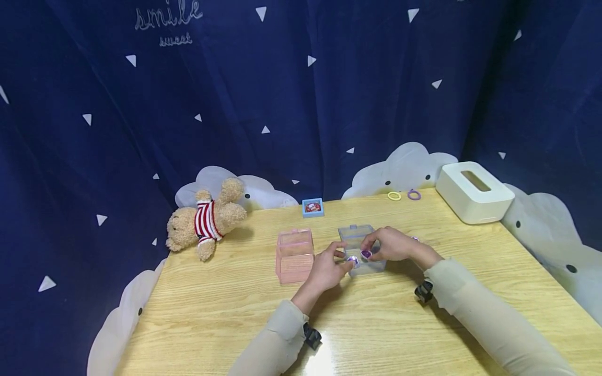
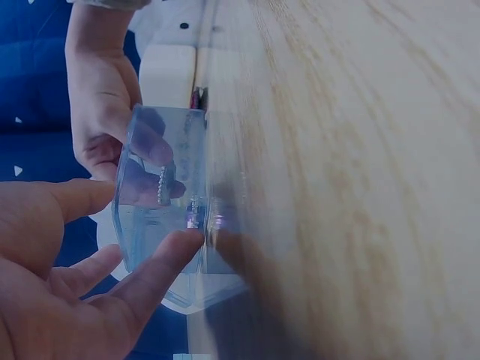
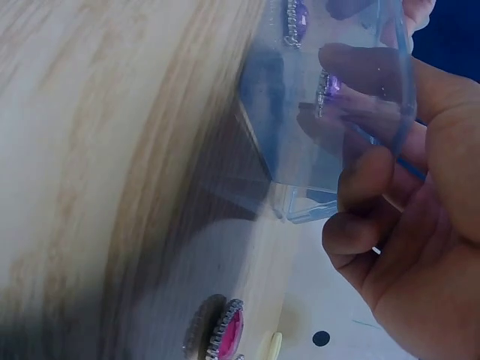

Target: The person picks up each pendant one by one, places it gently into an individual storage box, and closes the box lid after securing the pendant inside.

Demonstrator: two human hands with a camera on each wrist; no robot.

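A small clear blue box point(image 1: 356, 233) stands open on the wooden table point(image 1: 226, 313), at its middle. My left hand point(image 1: 342, 261) holds the box's near left side between thumb and finger; in the left wrist view my left hand point(image 2: 135, 225) touches the box point(image 2: 161, 142). My right hand point(image 1: 369, 250) reaches over the box from the right and pinches a purple gem point(image 1: 366, 254) in it. In the right wrist view that gem point(image 3: 328, 86) shows through the box wall point(image 3: 300, 150). A second purple gem point(image 1: 352, 259) lies by my left fingertips.
A pink clear box point(image 1: 294, 255) stands just left of the blue one. A teddy bear point(image 1: 207, 222) lies at the far left, a small blue square point(image 1: 312, 208) behind the boxes. Yellow point(image 1: 394, 196) and purple point(image 1: 414, 195) rings and a white tissue box point(image 1: 474, 192) lie far right. A pink gem point(image 3: 229, 334) lies on the table.
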